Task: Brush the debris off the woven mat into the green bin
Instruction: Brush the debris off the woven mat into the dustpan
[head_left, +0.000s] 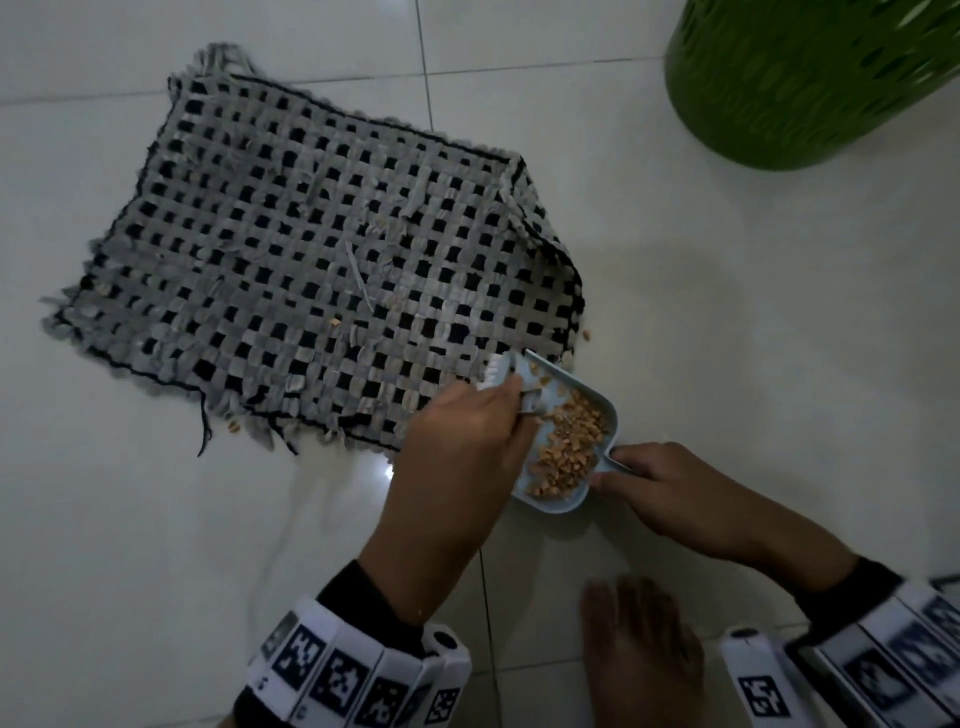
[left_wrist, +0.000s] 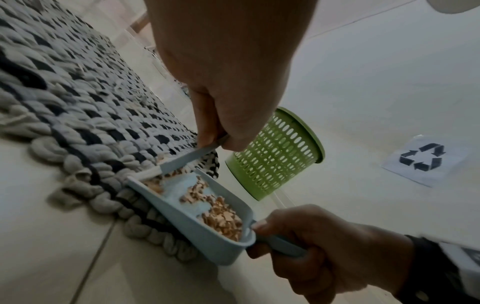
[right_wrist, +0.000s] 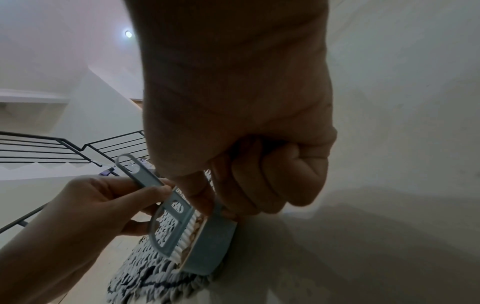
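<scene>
The grey-and-black woven mat (head_left: 311, 249) lies on the white tile floor, its right corner folded up. My left hand (head_left: 498, 410) grips a small blue brush (head_left: 496, 371), whose white bristles are at the mat's near right edge. My right hand (head_left: 623, 475) grips the handle of a blue dustpan (head_left: 550, 506), tilted against that edge. A pile of tan debris (head_left: 569, 447) sits in the pan. In the left wrist view the brush (left_wrist: 187, 158) is at the pan's mouth (left_wrist: 187, 232). The green perforated bin (head_left: 810, 78) stands at the far right.
A few loose crumbs remain on the mat (head_left: 335, 323) and on the floor (head_left: 234, 427) beside it. A bare foot (head_left: 644, 654) is close below the hands. A recycling sign (left_wrist: 423, 157) hangs on the wall near the bin (left_wrist: 272, 154). A stair railing (right_wrist: 52, 148) shows behind.
</scene>
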